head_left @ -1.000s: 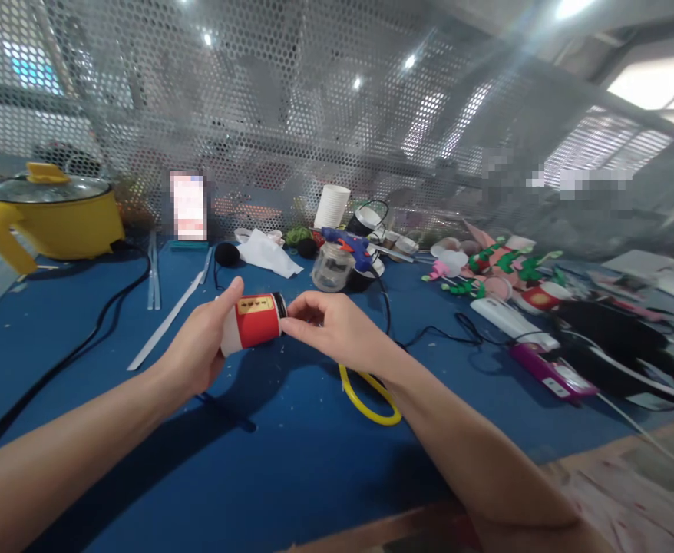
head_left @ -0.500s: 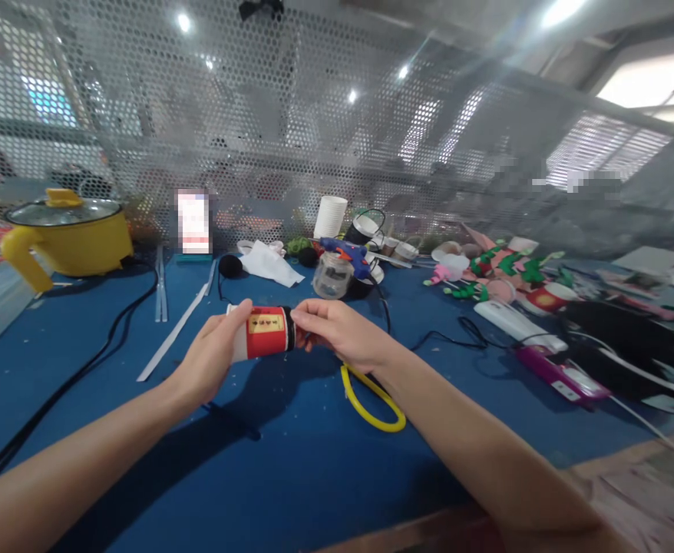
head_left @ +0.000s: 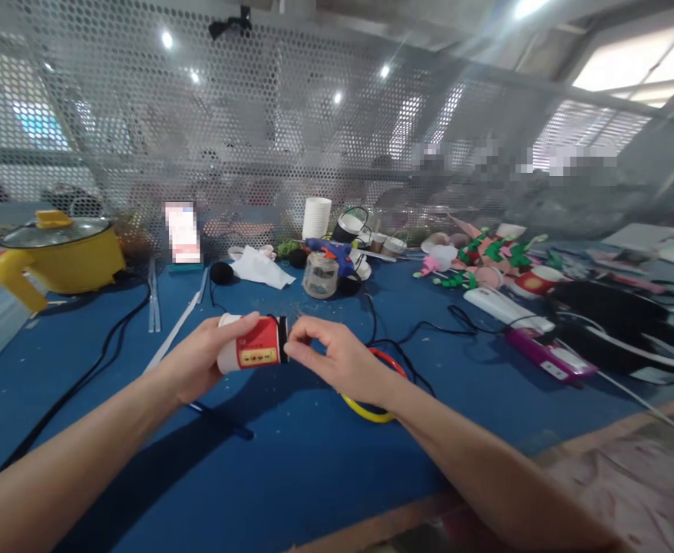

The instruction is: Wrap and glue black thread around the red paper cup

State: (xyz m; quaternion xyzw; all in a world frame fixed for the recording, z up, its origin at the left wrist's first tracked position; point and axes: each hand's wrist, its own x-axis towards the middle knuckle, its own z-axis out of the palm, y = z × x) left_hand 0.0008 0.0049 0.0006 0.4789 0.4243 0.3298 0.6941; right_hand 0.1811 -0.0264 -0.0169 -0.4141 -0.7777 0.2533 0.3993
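Red-wrapped paper cup point(head_left: 252, 352) lies sideways above the blue table point(head_left: 291, 468), clasped by the left hand point(head_left: 199, 365), while the right hand point(head_left: 337, 361) pinches its black rim, trimming apparently unfinished.

Your left hand point(head_left: 199, 365) and right hand point(head_left: 337, 357) are both bare, with no gloves, rings, watch or bands showing on them. Your forearms are uncovered too, from the wrists down to the lower edge of the picture, so no sleeve or cuff comes into view. Your fingernails look short and plain, though they are too small to make out closely.
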